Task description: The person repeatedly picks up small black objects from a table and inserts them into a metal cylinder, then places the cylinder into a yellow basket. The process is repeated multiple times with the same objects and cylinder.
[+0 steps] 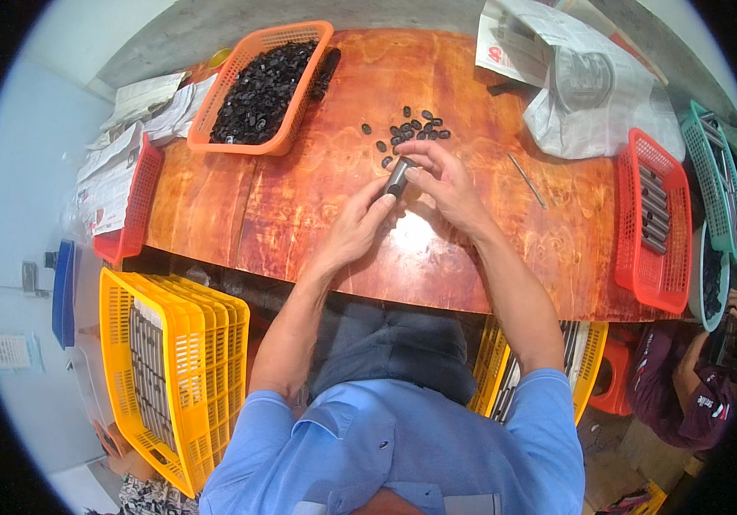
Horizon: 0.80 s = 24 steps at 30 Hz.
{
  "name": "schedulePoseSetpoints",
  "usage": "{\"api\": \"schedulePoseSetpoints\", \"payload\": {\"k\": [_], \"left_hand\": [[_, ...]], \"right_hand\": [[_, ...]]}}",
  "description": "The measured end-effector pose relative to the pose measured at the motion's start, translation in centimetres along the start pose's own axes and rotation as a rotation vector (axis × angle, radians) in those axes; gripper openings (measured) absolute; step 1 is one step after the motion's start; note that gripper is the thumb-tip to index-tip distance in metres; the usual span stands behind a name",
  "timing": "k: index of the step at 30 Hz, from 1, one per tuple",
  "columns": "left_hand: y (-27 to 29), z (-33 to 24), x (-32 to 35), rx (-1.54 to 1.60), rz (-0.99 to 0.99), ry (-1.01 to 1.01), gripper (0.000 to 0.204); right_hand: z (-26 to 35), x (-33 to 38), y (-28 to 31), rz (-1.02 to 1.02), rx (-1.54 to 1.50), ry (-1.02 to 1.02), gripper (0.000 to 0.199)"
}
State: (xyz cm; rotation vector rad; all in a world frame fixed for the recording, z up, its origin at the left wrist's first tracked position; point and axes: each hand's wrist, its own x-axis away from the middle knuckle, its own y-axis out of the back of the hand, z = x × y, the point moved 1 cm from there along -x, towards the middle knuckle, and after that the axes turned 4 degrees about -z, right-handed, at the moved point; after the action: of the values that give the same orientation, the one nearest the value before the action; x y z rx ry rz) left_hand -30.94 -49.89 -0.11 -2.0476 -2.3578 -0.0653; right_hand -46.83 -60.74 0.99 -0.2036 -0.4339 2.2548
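A short, dark, shiny tube [398, 175] is held tilted over the middle of the wooden table. My left hand [358, 223] is closed round its near end, thumb along the side. At its far end, the thumb and fingers of my right hand [447, 182] close on it; whether a small part sits under those fingertips is hidden. Just beyond my hands lie several small black oval plugs [407, 131], loose on the tabletop [317, 202].
An orange basket [201, 137] of black pieces stands back left. A thin metal rod [527, 180] lies right of my hands. Further right are a red basket [682, 232] with dark tubes and a teal basket [696, 129]. Yellow crates [188, 378] stand lower left. Another person's sleeve [656, 378] shows lower right.
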Motion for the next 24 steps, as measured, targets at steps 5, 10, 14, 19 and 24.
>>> {"api": "schedulePoseSetpoints", "payload": {"k": [5,10,14,19,24], "left_hand": [[0.8,-0.9,0.6,-0.531,-0.052,-0.29,0.038],[-0.3,-0.7,0.5,-0.779,-0.08,-0.408,0.038],[-1.6,-0.4,-0.1,-1.021,-0.041,-0.473,0.04],[-2.5,0.6,-0.3,-1.112,-0.05,-0.585,0.041],[-2.4,1.4,-0.2,-1.0,-0.074,-0.639,0.038]], "right_hand": [[0.7,-0.1,0.8,0.054,0.249,0.016,0.03],[1.7,-0.6,2.8,0.041,0.572,-0.079,0.025],[2.8,-0.6,4.1,0.132,0.858,-0.08,0.023],[3.4,1.0,4.3,0.131,0.92,-0.057,0.022],[1.7,2.7,4.8,0.035,0.954,0.044,0.023]]}}
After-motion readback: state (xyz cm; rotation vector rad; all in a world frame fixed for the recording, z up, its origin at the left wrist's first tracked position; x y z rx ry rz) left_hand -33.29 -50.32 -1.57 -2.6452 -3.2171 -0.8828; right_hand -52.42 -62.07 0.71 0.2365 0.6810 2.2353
